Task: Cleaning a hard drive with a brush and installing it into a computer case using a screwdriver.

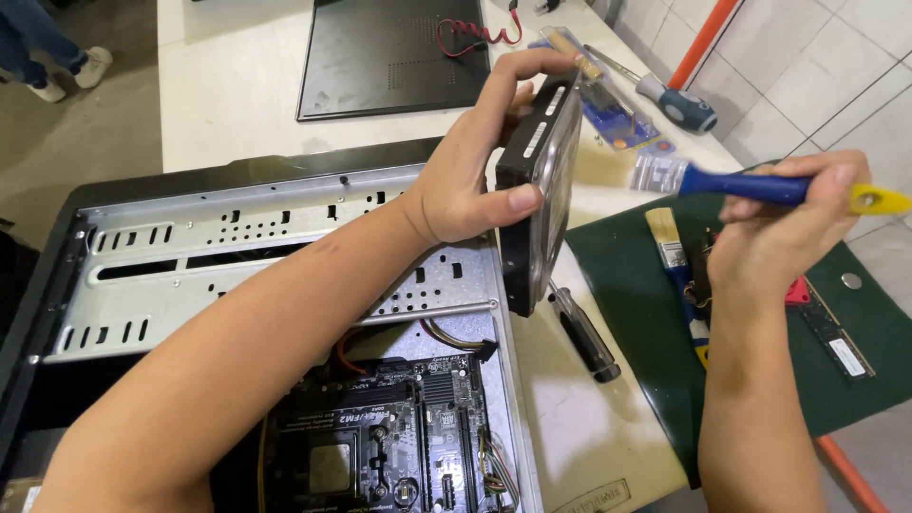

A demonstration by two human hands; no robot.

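A: From the head camera, what is each hand doing?

B: The left hand (470, 176) is clamped around a hard drive (538, 195), thumb on the near edge and fingers over the top, holding it on edge above the right side of the open computer case (237, 247). The right hand (779, 228) is closed on the blue handle of a paintbrush (750, 185), whose pale bristles point at the drive's flat face and look to be just touching it.

A: How would you brush it well?

B: I'd keep the drive tilted away from the motherboard (380, 446), so loosened dust falls toward the table (589, 427) and not into the case. Light strokes in one direction seem best, with the grip kept on the drive's edges rather than its circuit side.

A: Anything close by to mind?

B: A black-handled screwdriver (584, 332) lies on the table right below the drive, and a second brush (676, 275) rests on the green mat (636, 285). A memory stick (836, 342) sits further right on that mat. A firm hold matters, since a drop would land on hard things.
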